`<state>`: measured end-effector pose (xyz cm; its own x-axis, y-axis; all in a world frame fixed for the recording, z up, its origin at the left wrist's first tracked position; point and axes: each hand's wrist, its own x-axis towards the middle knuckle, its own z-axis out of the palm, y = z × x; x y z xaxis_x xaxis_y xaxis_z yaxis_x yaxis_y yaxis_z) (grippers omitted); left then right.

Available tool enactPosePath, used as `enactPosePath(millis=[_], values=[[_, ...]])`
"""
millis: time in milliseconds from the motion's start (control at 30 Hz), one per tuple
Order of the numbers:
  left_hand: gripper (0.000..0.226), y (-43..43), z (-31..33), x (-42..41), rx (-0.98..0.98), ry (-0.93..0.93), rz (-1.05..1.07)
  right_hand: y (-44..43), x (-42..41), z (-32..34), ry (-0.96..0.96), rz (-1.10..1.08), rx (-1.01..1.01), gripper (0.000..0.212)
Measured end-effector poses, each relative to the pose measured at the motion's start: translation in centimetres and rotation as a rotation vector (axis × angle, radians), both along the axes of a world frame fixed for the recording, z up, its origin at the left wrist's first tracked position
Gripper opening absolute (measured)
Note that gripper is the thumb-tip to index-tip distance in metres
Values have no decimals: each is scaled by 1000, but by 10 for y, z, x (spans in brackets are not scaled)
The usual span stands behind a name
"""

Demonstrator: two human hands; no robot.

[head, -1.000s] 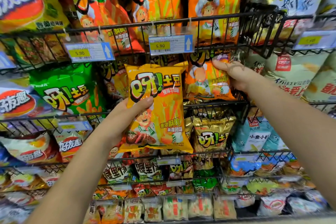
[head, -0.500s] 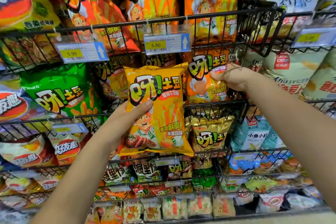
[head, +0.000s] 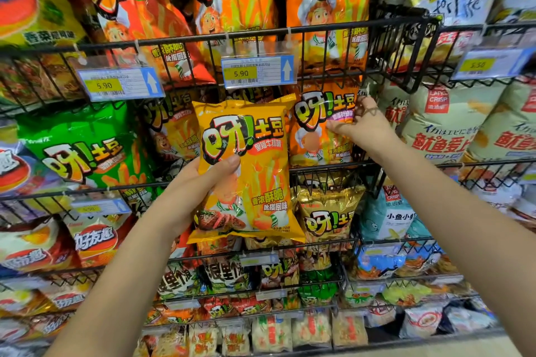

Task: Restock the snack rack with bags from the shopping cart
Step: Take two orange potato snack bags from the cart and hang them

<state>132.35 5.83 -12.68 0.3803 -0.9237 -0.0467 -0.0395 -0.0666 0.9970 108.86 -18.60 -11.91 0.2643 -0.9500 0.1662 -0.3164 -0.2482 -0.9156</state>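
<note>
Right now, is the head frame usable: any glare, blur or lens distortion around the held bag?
Head view: yellow bag in the left hand sharp, glare on its film; middle price tag legible; rack wire bows from wide-angle distortion; bottom-row bags and far-right tag blurred.

The right hand has slid lower along the orange bag.

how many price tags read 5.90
2: left tag on the upper rail, and middle tag above the held yellow bag. Lower tags are too blurred to read.
</note>
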Motion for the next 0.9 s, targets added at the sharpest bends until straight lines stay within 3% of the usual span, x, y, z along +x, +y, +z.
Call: enactPosePath(millis=[67,167,267,333,433,533,600,700,800,900], values=[[58,-2,5,4,14,3,2,2,-1,-3,-56,-20,-21,90],[44,-6,13,3,32,1,-29,8,-6,-6,-47,-69,-104,91],[38,-12,20,-2,48,-45,-36,30,-11,-8,19,-183,-300,66],[49,-16,24,-4,69,-53,-43,46,-11,-8,37,-174,-398,49],[90,-24,27,-3,87,-63,-35,71,-2,-1,-12,87,-251,49],[111,-31,35,-5,97,-55,4,92,13,10,43,352,-9,75],[124,-37,38,-1,97,-37,18,97,25,11,77,420,54,74],[117,-40,45,-3,118,-14,55,98,42,13,106,407,60,73],[78,-47,47,6,131,43,63,94,56,16,90,356,72,80],[72,-52,43,20,78,103,73,88,70,17,50,299,109,60]])
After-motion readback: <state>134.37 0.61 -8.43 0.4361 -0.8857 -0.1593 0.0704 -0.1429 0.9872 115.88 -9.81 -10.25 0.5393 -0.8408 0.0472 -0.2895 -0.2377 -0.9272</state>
